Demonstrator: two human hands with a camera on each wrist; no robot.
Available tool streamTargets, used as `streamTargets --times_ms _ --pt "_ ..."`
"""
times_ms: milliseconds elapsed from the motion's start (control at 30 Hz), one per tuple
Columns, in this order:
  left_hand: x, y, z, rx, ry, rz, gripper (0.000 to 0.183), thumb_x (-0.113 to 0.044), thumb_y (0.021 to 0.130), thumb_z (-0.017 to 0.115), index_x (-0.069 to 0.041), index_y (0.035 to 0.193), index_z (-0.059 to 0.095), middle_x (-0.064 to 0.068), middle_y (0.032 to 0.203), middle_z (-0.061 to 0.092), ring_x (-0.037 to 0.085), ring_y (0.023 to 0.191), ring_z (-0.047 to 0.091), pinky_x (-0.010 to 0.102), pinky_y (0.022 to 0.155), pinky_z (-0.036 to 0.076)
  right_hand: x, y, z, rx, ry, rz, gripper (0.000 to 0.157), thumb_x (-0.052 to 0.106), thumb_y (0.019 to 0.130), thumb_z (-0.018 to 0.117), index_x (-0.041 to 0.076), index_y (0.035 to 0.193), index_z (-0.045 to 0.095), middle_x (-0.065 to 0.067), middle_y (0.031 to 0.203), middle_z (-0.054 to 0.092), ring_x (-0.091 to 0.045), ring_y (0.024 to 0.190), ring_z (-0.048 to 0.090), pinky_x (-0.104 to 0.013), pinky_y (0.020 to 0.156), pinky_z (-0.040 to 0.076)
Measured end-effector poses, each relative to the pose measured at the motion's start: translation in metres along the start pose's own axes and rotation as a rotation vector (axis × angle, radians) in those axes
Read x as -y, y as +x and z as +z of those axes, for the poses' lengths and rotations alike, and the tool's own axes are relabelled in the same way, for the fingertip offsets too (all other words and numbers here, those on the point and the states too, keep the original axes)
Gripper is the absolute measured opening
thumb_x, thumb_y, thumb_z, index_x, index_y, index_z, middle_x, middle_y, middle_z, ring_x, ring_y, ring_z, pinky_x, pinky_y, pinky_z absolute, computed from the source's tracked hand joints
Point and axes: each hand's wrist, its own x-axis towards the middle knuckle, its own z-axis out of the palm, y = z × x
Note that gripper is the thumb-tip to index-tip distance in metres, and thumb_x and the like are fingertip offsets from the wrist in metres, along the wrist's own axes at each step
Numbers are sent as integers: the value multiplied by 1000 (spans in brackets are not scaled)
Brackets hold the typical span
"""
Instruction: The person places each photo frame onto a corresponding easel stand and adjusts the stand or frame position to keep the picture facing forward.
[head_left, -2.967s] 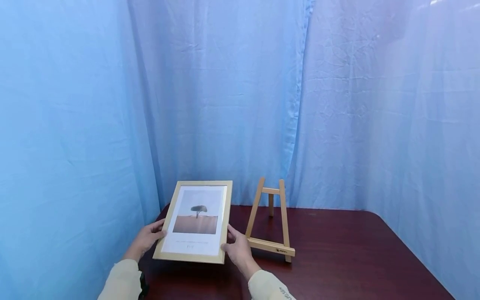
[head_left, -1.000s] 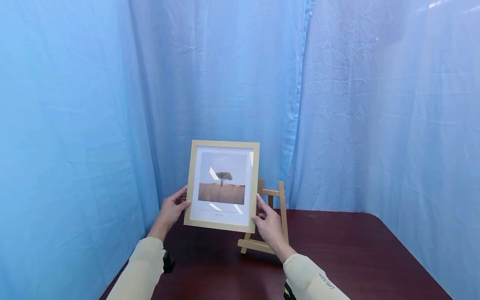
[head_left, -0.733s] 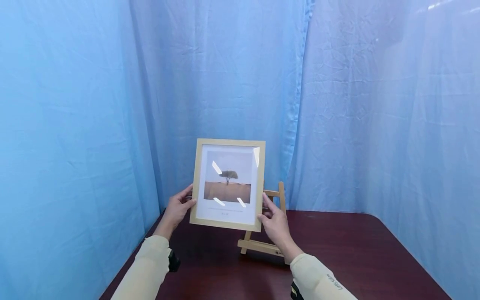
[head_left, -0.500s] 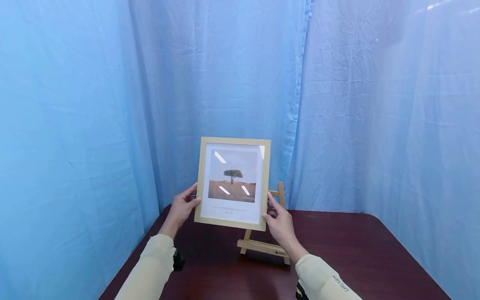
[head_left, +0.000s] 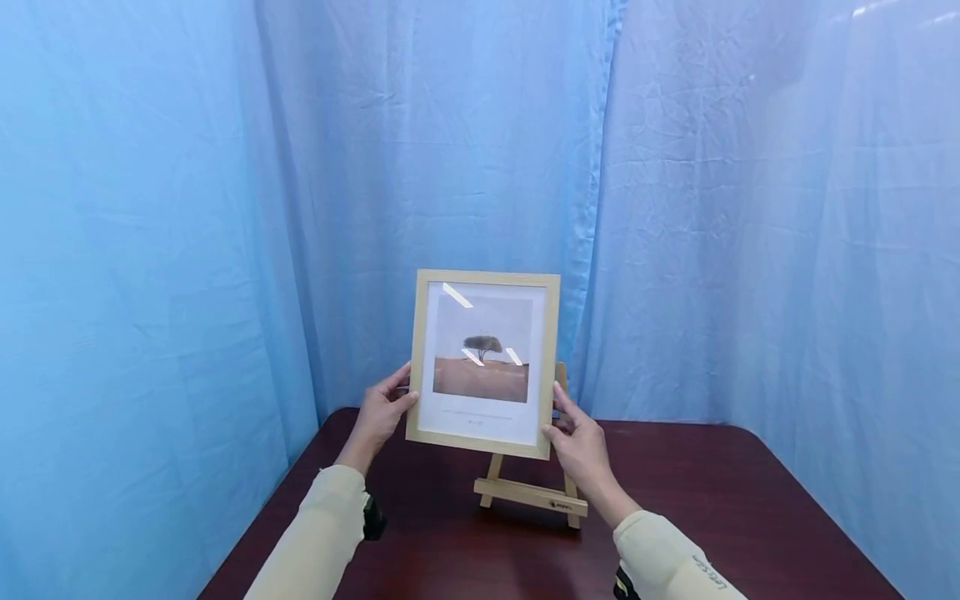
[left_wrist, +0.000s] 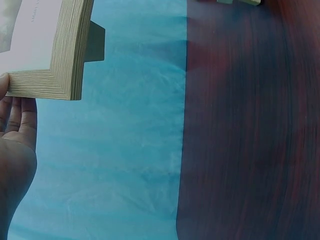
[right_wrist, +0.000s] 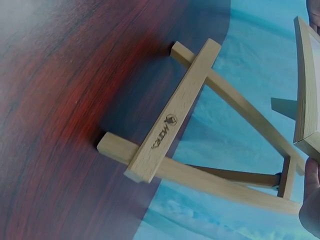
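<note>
frame up, two hands, easel behind

the picture frame (head_left: 483, 367) is held up off the table (head_left: 690, 500), in front of the easel (right_wrist: 225, 185) and hiding most of its upper part in the head view. the left hand (head_left: 379, 414) pinches one side edge and the right hand (head_left: 583, 451) the other, thumbs in front, fingers toward the back. the frame leans a touch, its lower right corner sitting lowest, so lifting the right side would probably level it. best to keep both thumbs on the border (head_left: 552, 350), off the front, and to move the two hands together so it does not twist. mind the dark tab (left_wrist: 95, 44) jutting from the back: it could snag on the easel. the lower edge is above the ledge (right_wrist: 179, 107), not touching it
</note>
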Motion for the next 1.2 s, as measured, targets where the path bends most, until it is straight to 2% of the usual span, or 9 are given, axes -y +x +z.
streamTargets --times_ms 100,167,233,367,533,600,833,967,1200 --pt "-15 -6 5 21 -6 -3 55 12 91 62 3 143 47 32 125 58 32 103 61 19 76 50 -1 -1 -6 -4 1 -1 73 -5 89 69 17 152 42 -19 134 57 -34 105 66 -24 76 55" --pt "-15 -5 9 25 -3 -3 55 12 91 62 4 143 47 32 125 58 32 103 61 20 76 51 -1 -1 -10 -6 10 3 72 -6 89 69 16 152 42 -19 133 58 -33 105 66 -22 75 54" --pt "-13 -5 13 27 -3 7 55 11 91 62 3 143 47 31 126 58 31 103 62 20 77 51 -3 -2 -14 -10 14 0 73 -7 88 69 15 152 42 -20 133 58 -34 104 66 -20 73 53" --pt "3 1 19 35 -8 29 56 8 91 64 0 144 49 29 126 59 31 103 62 23 79 52 -6 -3 -21 -12 9 -5 73 -7 88 69 15 152 41 -20 132 59 -34 104 67 -19 71 53" --pt "5 -2 25 80 -74 154 52 1 91 69 -4 141 55 22 118 65 25 97 64 28 79 55 -8 -3 -31 -8 -6 5 73 -7 89 68 17 153 40 -20 133 58 -34 106 66 -17 74 52" --pt "6 -2 29 87 -92 179 51 0 90 70 -4 140 56 21 115 66 23 94 65 28 78 55 -9 -3 -34 -7 -10 9 73 -6 90 68 17 153 40 -21 133 58 -35 106 66 -16 75 52" --pt "4 -1 46 69 -39 53 55 9 90 65 1 142 51 28 121 62 32 100 64 25 78 54 -14 -5 -48 -9 0 19 72 -7 90 67 17 153 40 -21 133 58 -36 110 65 -17 77 52" --pt "0 -1 53 76 -41 35 54 11 89 64 3 141 50 30 123 60 38 103 63 22 78 52 -17 -8 -53 -18 -28 22 73 -6 90 68 18 153 39 -20 133 59 -33 106 66 -18 75 53" --pt "-25 -14 60 119 -21 44 52 13 90 62 8 140 48 32 119 60 40 101 63 31 80 55 -22 -10 -60 -29 -54 23 73 -5 90 67 18 153 39 -21 132 59 -33 102 68 -18 72 52"
